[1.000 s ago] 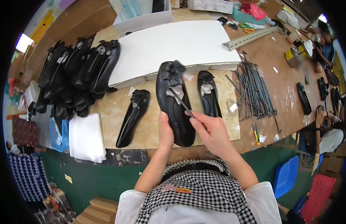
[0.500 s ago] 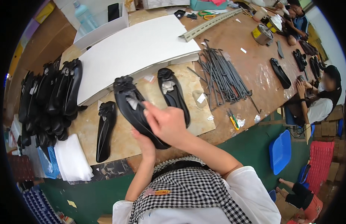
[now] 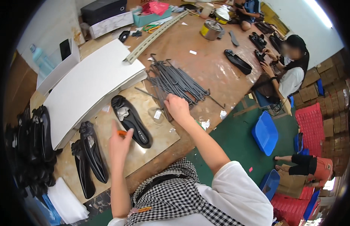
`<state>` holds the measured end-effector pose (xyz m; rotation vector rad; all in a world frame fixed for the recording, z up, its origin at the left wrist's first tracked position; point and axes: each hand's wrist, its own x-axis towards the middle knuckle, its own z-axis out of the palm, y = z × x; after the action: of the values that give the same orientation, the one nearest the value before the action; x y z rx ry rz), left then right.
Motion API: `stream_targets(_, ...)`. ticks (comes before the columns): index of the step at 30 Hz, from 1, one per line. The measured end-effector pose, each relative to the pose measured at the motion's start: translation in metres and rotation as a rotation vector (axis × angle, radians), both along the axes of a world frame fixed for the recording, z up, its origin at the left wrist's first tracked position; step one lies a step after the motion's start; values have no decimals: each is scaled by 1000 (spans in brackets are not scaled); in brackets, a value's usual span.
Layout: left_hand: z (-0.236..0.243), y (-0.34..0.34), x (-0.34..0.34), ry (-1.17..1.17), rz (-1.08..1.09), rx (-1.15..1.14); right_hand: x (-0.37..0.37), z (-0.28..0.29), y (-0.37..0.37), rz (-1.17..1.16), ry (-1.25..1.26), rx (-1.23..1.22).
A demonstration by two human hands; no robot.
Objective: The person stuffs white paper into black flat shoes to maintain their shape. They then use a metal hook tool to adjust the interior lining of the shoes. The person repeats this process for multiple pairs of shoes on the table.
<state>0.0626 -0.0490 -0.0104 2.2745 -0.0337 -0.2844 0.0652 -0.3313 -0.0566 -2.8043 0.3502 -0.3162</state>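
My left hand (image 3: 119,147) is over the near table beside a black flat shoe (image 3: 139,130) with white paper stuffed in its toe. A small orange piece (image 3: 122,133) shows between its thumb and blurred fingers. My right hand (image 3: 178,109) is closed at a dark, blurred metal rod (image 3: 162,102), next to the pile of grey hooked rods (image 3: 178,81). To the left of my left hand, a flower-topped black shoe (image 3: 94,154) lies next to another black shoe (image 3: 82,173), turned on its side.
Black shoes (image 3: 29,135) are heaped at the left, by white sheets (image 3: 67,201). A stack of white board (image 3: 92,86) and a slotted metal strip (image 3: 156,35) lie behind. Farther off are a metal can (image 3: 211,30) and a person (image 3: 293,77) at work.
The shoe I held is laid down at the left, and both hands have left it. My right hand has gone to the rods. The view has turned rightward.
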Motion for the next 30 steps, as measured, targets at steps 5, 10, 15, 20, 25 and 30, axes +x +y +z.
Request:
stream_targets(5, -61, 16, 1, -121, 101, -700, -19, 48, -16, -71, -123, 68)
stream_targets(10, -10, 2, -45, 774, 101, -1308, -21, 61, 6, -37, -151, 366)
stream_targets(15, 1, 27, -30, 435, 311, -1279, -44, 122, 98, 337, 39, 597)
stream_targets(20, -29, 53, -31, 86, 402, -1062, -61, 135, 150, 481, 299, 802)
stream_targets(25, -27, 53, -42, -129, 353, -956, -51, 124, 163, 497, 312, 912)
stream_targets(30, -23, 67, -48, -132, 307, -988, -56, 150, 169, 485, 569, 1279)
